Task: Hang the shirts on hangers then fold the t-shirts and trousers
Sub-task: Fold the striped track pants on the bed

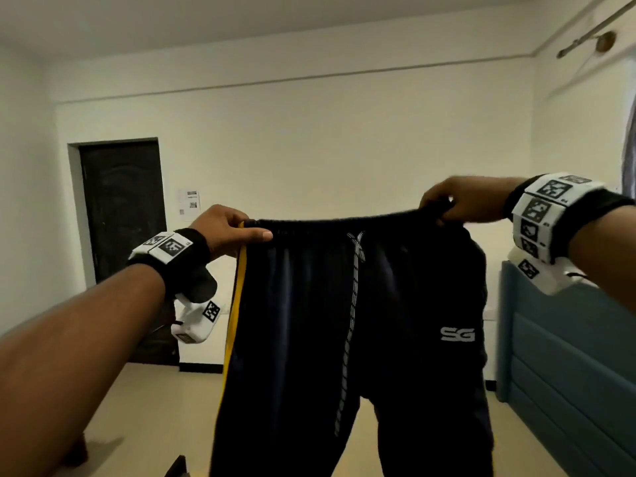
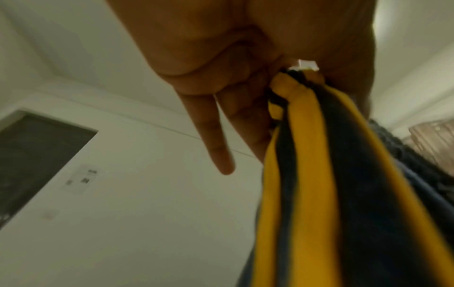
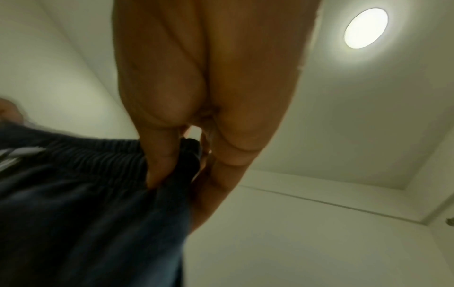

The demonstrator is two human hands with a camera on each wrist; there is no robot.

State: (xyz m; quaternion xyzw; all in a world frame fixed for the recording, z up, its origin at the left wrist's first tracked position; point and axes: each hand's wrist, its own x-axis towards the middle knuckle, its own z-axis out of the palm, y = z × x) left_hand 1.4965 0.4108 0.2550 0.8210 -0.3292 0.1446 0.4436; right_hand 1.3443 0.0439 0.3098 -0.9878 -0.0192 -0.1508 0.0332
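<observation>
Dark navy track trousers (image 1: 395,304) with a yellow side stripe, a white drawstring and a white logo hang in the air, held up by the waistband. My left hand (image 1: 234,232) pinches the waistband's left end at the yellow stripe, thumb lying along the front. In the left wrist view the striped trousers (image 2: 331,174) drop from the left hand (image 2: 245,81), with the little finger sticking out free. My right hand (image 1: 451,204) grips the waistband's right end. Seen from the right wrist, the right hand (image 3: 186,151) pinches the gathered elastic of the trousers (image 3: 86,203). The legs hang below the frame.
A dark door (image 1: 124,242) stands in the far wall at the left, with papers (image 1: 189,203) taped beside it. A blue padded headboard (image 1: 557,356) rises at the right. A curtain rod (image 1: 599,29) runs at the top right. Pale floor (image 1: 155,407) lies below.
</observation>
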